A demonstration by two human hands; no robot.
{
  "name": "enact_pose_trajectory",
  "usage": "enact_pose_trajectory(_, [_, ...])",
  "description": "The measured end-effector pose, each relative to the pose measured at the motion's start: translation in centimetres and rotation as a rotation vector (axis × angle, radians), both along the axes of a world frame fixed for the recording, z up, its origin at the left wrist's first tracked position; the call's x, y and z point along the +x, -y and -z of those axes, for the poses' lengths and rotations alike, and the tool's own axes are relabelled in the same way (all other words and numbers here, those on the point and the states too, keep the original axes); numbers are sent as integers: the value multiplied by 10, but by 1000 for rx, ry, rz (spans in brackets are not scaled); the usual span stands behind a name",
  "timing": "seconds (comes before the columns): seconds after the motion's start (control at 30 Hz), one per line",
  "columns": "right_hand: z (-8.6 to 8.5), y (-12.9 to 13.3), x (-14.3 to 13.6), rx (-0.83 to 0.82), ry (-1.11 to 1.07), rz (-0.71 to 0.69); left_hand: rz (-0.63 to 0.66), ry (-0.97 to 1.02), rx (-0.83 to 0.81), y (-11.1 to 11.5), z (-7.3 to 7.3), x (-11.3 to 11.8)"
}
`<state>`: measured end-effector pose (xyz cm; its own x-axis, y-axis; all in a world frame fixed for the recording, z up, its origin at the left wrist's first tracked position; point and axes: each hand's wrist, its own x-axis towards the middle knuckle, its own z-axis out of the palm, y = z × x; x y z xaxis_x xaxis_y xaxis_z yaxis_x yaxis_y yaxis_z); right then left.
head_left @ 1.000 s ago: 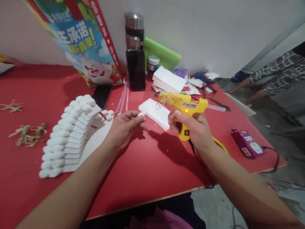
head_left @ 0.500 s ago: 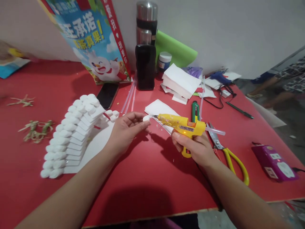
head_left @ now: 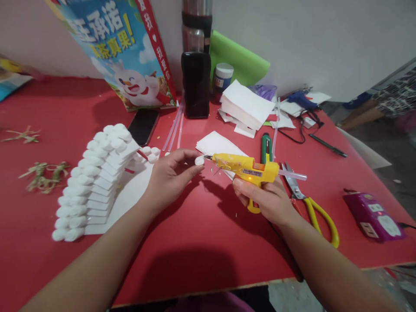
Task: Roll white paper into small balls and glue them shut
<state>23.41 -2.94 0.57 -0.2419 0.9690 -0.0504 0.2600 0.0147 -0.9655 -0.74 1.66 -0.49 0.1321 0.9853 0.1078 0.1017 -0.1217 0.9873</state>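
Pinched between the thumb and fingers of my left hand (head_left: 173, 175) is a small white round pad (head_left: 199, 160); what it is made of I cannot tell. My right hand (head_left: 264, 197) is wrapped around the grip of a yellow hot glue gun (head_left: 245, 167), whose metal tip meets or almost meets the pad. A clear glue stick (head_left: 292, 174) pokes out of the gun's back end. To the left stands a curved stepped model (head_left: 104, 193) of white card, its outer edge lined with similar white pads (head_left: 82, 182). A few loose pads (head_left: 151, 153) lie behind my left hand.
Behind the hands lie white cards (head_left: 217, 142), a green utility knife (head_left: 266, 147) and a paper stack (head_left: 245, 104). Yellow-handled scissors (head_left: 313, 212) and a purple power strip (head_left: 373, 216) are at right. A phone (head_left: 143, 125), bag (head_left: 130, 65) and flask (head_left: 197, 34) stand farther back.
The view has tilted slightly downward, so things at the back sit higher in the picture. Both hands keep their grips, with the glue gun's tip still at the white pad.
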Motion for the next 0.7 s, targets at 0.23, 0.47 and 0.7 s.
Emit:
enact_pose_trajectory(0.23, [1,0,2,-15,12,21,21,-82,78,-1,2,-2])
enact_pose_trajectory(0.47, [0,2,-2,-36,-27,25,16,-94,93,-1,0,-2])
enact_pose_trajectory(0.7, [-3,1,-3,10,1,27,24,-34,11,-1,-2,0])
